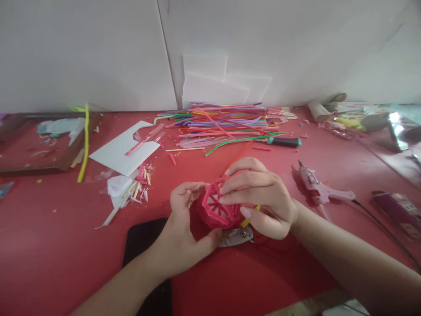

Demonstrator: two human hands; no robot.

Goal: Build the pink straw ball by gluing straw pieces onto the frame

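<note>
My left hand [184, 232] and my right hand [259, 197] both grip a pink wheel-like frame [217, 208] made of straw pieces, held just above the red table [49, 245]. The left hand's fingers curl round its left rim, thumb under it. Over its right side and top lie the right hand's fingers. A red straw [237, 159] rises from the frame toward the back. Under the hands lie scissors [235, 236] with a yellow handle part.
A heap of coloured straws [223, 125] lies at the back centre, with a green-handled knife [284, 141]. A pink glue gun [317, 188] with its cable lies right. White paper [121, 151], cut straw bits [141, 180], a brown tray [36, 140] and a black phone [144, 245] lie left.
</note>
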